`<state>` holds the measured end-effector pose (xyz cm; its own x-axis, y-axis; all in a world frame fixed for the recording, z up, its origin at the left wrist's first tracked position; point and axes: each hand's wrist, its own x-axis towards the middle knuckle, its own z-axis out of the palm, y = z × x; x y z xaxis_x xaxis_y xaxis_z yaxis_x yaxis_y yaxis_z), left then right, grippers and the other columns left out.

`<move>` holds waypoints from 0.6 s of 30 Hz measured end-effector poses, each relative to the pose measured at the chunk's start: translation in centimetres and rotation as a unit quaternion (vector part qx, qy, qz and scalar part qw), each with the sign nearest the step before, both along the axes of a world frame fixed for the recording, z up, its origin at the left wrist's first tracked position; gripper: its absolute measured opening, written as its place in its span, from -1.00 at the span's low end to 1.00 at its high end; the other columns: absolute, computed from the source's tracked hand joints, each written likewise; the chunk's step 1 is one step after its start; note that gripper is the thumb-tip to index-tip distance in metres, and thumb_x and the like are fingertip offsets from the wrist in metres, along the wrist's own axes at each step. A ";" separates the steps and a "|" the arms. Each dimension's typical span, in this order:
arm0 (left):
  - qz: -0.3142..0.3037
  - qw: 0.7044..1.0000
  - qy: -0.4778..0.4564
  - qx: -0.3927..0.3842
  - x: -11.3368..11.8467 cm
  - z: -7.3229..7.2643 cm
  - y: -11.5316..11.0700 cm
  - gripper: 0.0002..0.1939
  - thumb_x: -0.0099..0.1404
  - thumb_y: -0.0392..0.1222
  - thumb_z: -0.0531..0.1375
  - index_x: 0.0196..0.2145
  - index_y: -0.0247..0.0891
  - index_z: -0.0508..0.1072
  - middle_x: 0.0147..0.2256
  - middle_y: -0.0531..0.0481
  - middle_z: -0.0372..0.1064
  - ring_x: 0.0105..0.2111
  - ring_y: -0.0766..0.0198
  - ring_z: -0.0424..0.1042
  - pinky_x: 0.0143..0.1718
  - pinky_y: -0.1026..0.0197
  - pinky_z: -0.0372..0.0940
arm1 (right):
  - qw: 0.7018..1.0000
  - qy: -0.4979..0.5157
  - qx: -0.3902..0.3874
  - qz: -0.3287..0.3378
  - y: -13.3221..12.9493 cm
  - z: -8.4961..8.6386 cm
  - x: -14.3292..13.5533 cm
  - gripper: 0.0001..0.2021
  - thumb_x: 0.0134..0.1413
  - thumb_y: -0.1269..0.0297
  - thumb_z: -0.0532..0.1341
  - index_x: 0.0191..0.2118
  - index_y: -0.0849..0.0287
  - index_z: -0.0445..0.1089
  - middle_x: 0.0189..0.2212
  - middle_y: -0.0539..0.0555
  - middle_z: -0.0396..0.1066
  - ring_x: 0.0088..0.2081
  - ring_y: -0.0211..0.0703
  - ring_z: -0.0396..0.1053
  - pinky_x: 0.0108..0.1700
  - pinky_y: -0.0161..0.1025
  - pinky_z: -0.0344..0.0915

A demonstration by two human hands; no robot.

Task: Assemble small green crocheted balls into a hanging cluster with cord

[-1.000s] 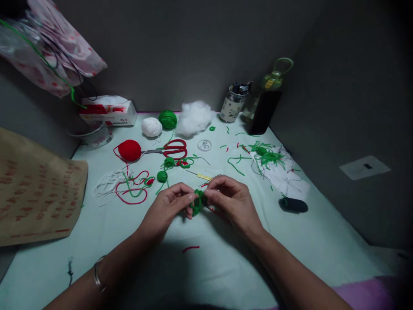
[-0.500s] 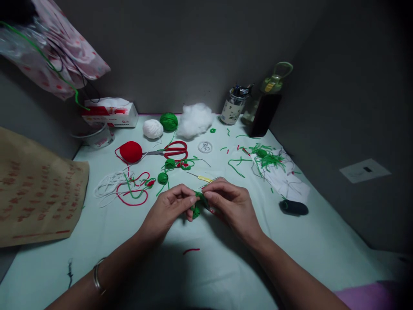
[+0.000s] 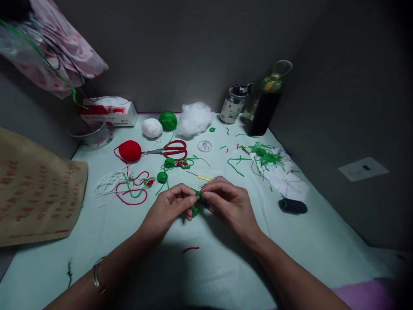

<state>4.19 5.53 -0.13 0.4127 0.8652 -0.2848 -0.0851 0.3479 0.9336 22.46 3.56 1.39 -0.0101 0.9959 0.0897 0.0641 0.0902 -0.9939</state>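
A small green crocheted piece (image 3: 195, 210) hangs between my two hands over the table's middle. My left hand (image 3: 174, 204) pinches its left side between thumb and fingers. Thumb and forefinger of my right hand (image 3: 227, 200) close on its upper right edge; whether they also hold a needle or hook is too small to tell. Just beyond my fingers lies a yellow-handled crochet hook (image 3: 203, 177). Small green crocheted balls (image 3: 162, 177) and a red-and-green crocheted bit (image 3: 184, 164) lie past my left hand. A short red yarn piece (image 3: 191, 249) rests nearer me.
Red-handled scissors (image 3: 174, 150) lie by a red yarn ball (image 3: 130, 150). Behind are a white yarn ball (image 3: 152, 128), a green yarn ball (image 3: 167, 121), white stuffing (image 3: 195, 119), a pen jar (image 3: 232, 107) and a bottle (image 3: 266, 105). Green scraps (image 3: 271, 158) lie right; a paper bag (image 3: 41, 193) stands left.
Both hands stay almost in place, still pinching the green crocheted piece, with only slight finger movement. The whole view has shifted a little.
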 end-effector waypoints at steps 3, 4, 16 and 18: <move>0.008 1.000 0.005 0.000 0.1 0.1 0.0 -0.79 0.22 -0.08 0.33 -0.33 -0.27 0.46 -0.53 0.13 0.35 -0.55 0.38 0.34 -0.42 0.28 0.24 | 0.999 -0.038 0.039 0.001 -0.1 0.0 0.0 -0.94 0.12 0.34 0.35 -0.35 0.11 0.60 -0.40 0.04 0.47 -0.34 -0.20 0.40 -0.31 -0.24 0.32; 0.012 1.000 0.008 0.001 0.1 0.2 0.0 -0.79 0.22 -0.08 0.33 -0.33 -0.27 0.46 -0.53 0.13 0.35 -0.55 0.38 0.34 -0.42 0.28 0.24 | 0.997 -0.053 0.058 0.001 -0.1 0.0 0.0 -0.93 0.14 0.35 0.34 -0.34 0.11 0.60 -0.40 0.04 0.48 -0.33 -0.19 0.42 -0.28 -0.22 0.33; 0.027 0.997 0.059 0.039 0.2 0.4 -0.1 -0.81 0.20 -0.10 0.35 -0.35 -0.26 0.49 -0.57 0.11 0.36 -0.53 0.34 0.34 -0.41 0.25 0.23 | 0.974 -0.149 0.169 -0.005 -0.4 0.0 0.0 -0.87 0.22 0.43 0.26 -0.30 0.12 0.56 -0.38 0.06 0.51 -0.33 -0.18 0.45 -0.28 -0.19 0.38; 0.029 0.997 0.059 0.043 0.2 0.4 -0.1 -0.82 0.19 -0.10 0.35 -0.37 -0.25 0.50 -0.57 0.11 0.36 -0.53 0.33 0.35 -0.41 0.25 0.24 | 0.973 -0.154 0.170 -0.002 -0.5 -0.1 0.1 -0.86 0.23 0.43 0.24 -0.29 0.12 0.55 -0.37 0.07 0.51 -0.32 -0.17 0.45 -0.28 -0.18 0.38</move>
<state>4.34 5.44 0.23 0.3293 0.9099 -0.2521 0.0103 0.2636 0.9646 22.51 3.10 1.29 -0.0852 0.9093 0.4074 0.3551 0.4098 -0.8403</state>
